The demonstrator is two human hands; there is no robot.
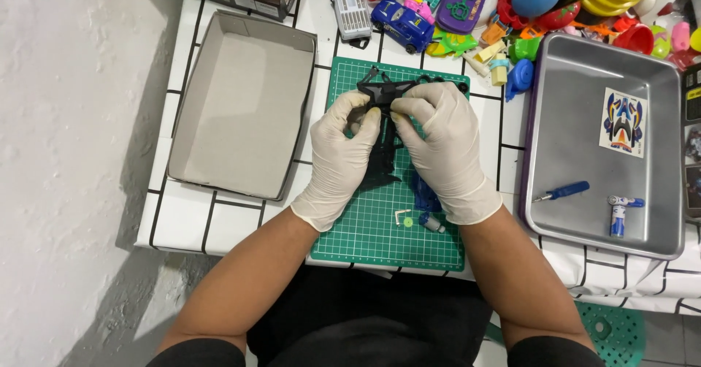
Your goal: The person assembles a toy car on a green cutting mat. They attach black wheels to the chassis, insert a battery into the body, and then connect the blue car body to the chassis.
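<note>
Both gloved hands meet over the green cutting mat (365, 221): left hand (343, 148) and right hand (442, 144) each pinched on the black plastic frame (383, 89), held at mat's twelve o'clock. Best worked with a light, even grip; those thin struts look snappable. Small loose parts (420, 221) sit at six o'clock, the toy pile (511, 9) crowds one o'clock, the metal tray (555, 119) waits at three, the cardboard box (241, 104) at nine.

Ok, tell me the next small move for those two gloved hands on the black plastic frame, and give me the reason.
Probably a slight twist or snap at the pinch point. The left hand and right hand both grip the black plastic frame with fingertips close together above the green cutting mat, which suggests one piece is being worked loose. Small parts already lie on the mat near the right wrist.
</note>
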